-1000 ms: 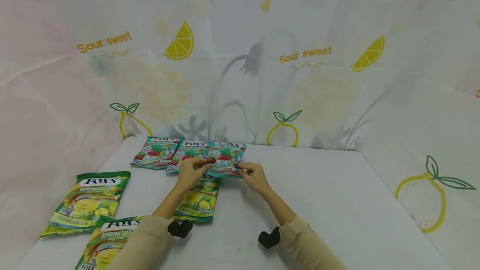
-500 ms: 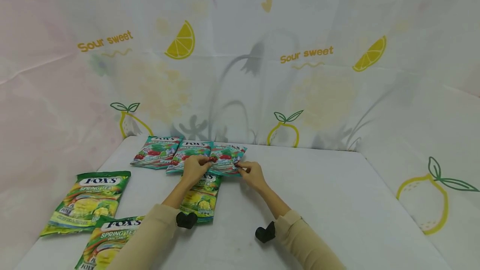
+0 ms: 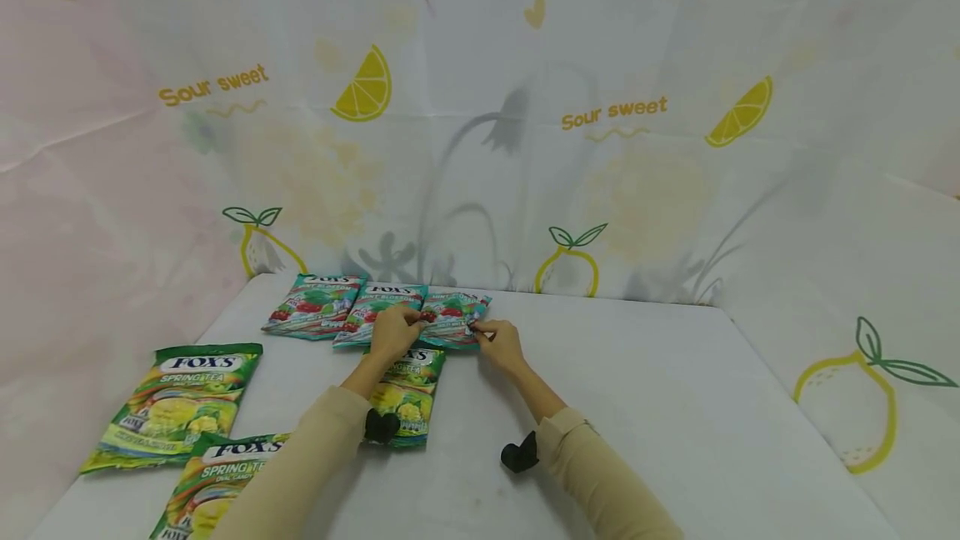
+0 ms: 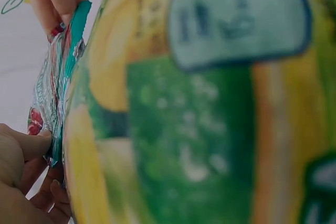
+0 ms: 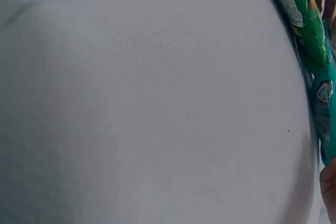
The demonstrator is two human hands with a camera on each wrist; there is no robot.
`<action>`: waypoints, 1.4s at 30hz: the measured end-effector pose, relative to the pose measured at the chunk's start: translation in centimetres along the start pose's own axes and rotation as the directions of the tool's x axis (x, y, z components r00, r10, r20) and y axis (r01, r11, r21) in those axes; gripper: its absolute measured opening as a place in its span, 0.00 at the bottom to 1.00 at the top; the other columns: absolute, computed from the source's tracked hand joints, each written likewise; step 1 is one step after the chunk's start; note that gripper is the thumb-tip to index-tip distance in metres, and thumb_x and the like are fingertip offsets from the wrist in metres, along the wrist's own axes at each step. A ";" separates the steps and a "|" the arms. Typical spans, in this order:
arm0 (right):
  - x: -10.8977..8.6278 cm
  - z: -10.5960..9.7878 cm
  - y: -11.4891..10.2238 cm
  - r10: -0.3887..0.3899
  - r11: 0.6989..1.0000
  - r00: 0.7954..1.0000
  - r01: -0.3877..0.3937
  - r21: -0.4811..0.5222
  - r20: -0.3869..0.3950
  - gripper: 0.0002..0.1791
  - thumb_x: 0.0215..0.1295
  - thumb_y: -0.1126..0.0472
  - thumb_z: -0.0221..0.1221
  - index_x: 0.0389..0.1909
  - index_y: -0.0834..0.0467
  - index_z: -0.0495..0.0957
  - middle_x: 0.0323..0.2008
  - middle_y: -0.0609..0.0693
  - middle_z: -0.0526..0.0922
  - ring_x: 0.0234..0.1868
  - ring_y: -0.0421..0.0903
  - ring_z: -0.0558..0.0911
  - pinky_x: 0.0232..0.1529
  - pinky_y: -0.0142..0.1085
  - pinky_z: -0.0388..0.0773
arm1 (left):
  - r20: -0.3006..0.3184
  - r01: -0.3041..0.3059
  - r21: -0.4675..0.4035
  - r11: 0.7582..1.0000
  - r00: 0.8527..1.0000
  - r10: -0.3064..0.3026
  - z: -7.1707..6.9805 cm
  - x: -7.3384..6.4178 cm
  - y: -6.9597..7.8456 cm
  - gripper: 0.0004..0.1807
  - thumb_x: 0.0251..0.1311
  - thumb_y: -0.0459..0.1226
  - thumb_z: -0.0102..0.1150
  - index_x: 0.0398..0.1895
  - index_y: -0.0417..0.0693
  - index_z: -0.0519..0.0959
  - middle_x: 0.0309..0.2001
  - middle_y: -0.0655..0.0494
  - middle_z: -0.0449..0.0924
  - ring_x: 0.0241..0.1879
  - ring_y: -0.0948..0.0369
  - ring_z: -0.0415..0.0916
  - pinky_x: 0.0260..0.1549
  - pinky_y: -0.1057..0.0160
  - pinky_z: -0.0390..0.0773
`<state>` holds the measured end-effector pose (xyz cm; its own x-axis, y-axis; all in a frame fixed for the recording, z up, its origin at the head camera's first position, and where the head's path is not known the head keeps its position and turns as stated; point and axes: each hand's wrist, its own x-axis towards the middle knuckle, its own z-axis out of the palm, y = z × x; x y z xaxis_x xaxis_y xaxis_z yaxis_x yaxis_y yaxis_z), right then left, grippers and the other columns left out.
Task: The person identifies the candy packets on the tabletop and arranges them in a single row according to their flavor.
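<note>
Both hands pinch a teal Fox's Mint Blossom candy bag point(image 3: 452, 317) by its two sides, at the right end of the back row. My left hand point(image 3: 396, 333) grips its left edge between thumb and fingers; my right hand point(image 3: 500, 343) grips the right edge. Close against its left side lies a second Mint Blossom bag point(image 3: 372, 317), partly behind the left hand. A green-yellow Spring Tea bag point(image 3: 408, 407) lies under the left wrist, its top end by the teal bag. In the left wrist view, the held teal bag point(image 4: 65, 77) appears edge-on between the fingers.
A third Mint Blossom bag point(image 3: 315, 305) lies at the back left. Two more Spring Tea bags, one at the left edge point(image 3: 176, 402) and one nearer point(image 3: 217, 482), lie on the white table point(image 3: 637, 407). A printed cloth backdrop point(image 3: 480, 157) rises behind the table.
The held bag has tilted back and sunk flatter toward the table, beside its neighbour. Both forearms have shifted inward and slightly forward, with the hands still pinching its sides.
</note>
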<state>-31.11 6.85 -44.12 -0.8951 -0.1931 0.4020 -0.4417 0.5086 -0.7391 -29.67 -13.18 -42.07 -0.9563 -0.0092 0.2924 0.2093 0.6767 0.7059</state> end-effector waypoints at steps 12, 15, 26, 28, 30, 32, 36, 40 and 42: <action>0.4 0.1 -0.5 0.305 0.952 0.952 -0.305 -0.010 0.017 0.14 0.51 0.72 0.58 0.40 0.68 0.83 0.36 0.63 0.84 0.22 0.44 0.77 0.18 0.28 0.71 | 0.084 0.015 0.107 0.994 0.996 -0.024 -0.3 0.6 -0.7 0.11 0.58 0.30 0.60 0.41 0.29 0.81 0.41 0.36 0.81 0.36 0.46 0.79 0.34 0.52 0.80; 0.5 0.0 -0.7 0.453 0.891 0.891 -0.453 0.009 0.022 0.12 0.51 0.70 0.61 0.38 0.68 0.84 0.32 0.61 0.84 0.16 0.42 0.74 0.14 0.28 0.70 | 0.080 0.021 0.127 0.992 0.996 -0.031 -0.4 0.7 -0.7 0.11 0.56 0.32 0.62 0.38 0.30 0.82 0.39 0.36 0.82 0.34 0.46 0.80 0.33 0.52 0.80; 0.8 1.2 -0.9 0.518 0.854 0.849 -0.520 0.008 -0.104 0.05 0.46 0.69 0.64 0.27 0.63 0.83 0.32 0.57 0.83 0.27 0.47 0.74 0.21 0.32 0.71 | 0.058 0.107 0.165 0.980 0.991 -0.118 -0.2 0.9 -0.6 0.07 0.54 0.31 0.63 0.32 0.37 0.75 0.30 0.42 0.78 0.25 0.52 0.75 0.20 0.58 0.74; 0.8 1.6 -0.9 0.510 0.858 0.851 -0.513 0.009 -0.122 0.06 0.46 0.71 0.61 0.28 0.63 0.83 0.34 0.57 0.83 0.30 0.48 0.74 0.24 0.34 0.72 | 0.056 0.106 0.169 0.980 0.992 -0.117 -0.2 0.9 -0.6 0.06 0.54 0.30 0.61 0.33 0.38 0.74 0.29 0.43 0.78 0.21 0.54 0.72 0.17 0.61 0.69; 0.9 1.9 -1.1 0.507 0.861 0.853 -0.509 0.015 -0.122 0.09 0.45 0.72 0.59 0.30 0.63 0.83 0.33 0.58 0.83 0.28 0.48 0.73 0.23 0.34 0.69 | 0.050 0.101 0.165 0.981 0.993 -0.111 -0.2 0.8 -0.8 0.06 0.54 0.29 0.60 0.34 0.38 0.74 0.26 0.44 0.78 0.19 0.55 0.70 0.15 0.62 0.66; 0.9 2.1 -1.2 0.497 0.867 0.860 -0.498 0.019 -0.114 0.12 0.45 0.73 0.57 0.32 0.63 0.84 0.31 0.57 0.83 0.26 0.46 0.72 0.22 0.33 0.68 | 0.042 0.090 0.172 0.981 0.994 -0.098 -0.2 0.8 -1.1 0.07 0.53 0.29 0.59 0.36 0.37 0.75 0.24 0.46 0.77 0.18 0.56 0.69 0.15 0.62 0.66; 1.0 2.6 -1.4 0.452 0.891 0.885 -0.453 0.009 -0.112 0.12 0.46 0.73 0.57 0.33 0.63 0.84 0.28 0.56 0.84 0.24 0.43 0.72 0.21 0.31 0.66 | 0.035 0.105 0.175 0.979 0.993 -0.113 -0.4 0.9 -1.7 0.09 0.53 0.29 0.60 0.37 0.37 0.76 0.22 0.47 0.77 0.18 0.56 0.70 0.16 0.61 0.67; 1.2 3.2 -1.6 0.406 0.911 0.905 -0.412 -0.024 -0.129 0.12 0.46 0.73 0.57 0.32 0.63 0.85 0.32 0.57 0.85 0.25 0.44 0.71 0.22 0.32 0.66 | 0.035 0.151 0.167 0.974 0.987 -0.159 -0.8 0.9 -1.7 0.09 0.54 0.30 0.60 0.39 0.38 0.77 0.23 0.47 0.78 0.18 0.56 0.71 0.16 0.62 0.67; 1.4 3.4 -1.6 0.395 0.915 0.909 -0.403 -0.035 -0.133 0.13 0.45 0.74 0.56 0.32 0.63 0.86 0.33 0.57 0.85 0.25 0.44 0.70 0.23 0.33 0.65 | 0.038 0.160 0.167 0.973 0.985 -0.168 -0.9 0.9 -1.8 0.10 0.55 0.30 0.60 0.41 0.37 0.77 0.23 0.46 0.78 0.18 0.56 0.71 0.16 0.62 0.68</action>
<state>-31.83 2.91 -44.22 -0.9798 0.1370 0.1455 -0.0416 0.5721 -0.8192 -30.76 -15.04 -42.47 -0.9848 -0.0953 0.1450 0.0167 0.7797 0.6259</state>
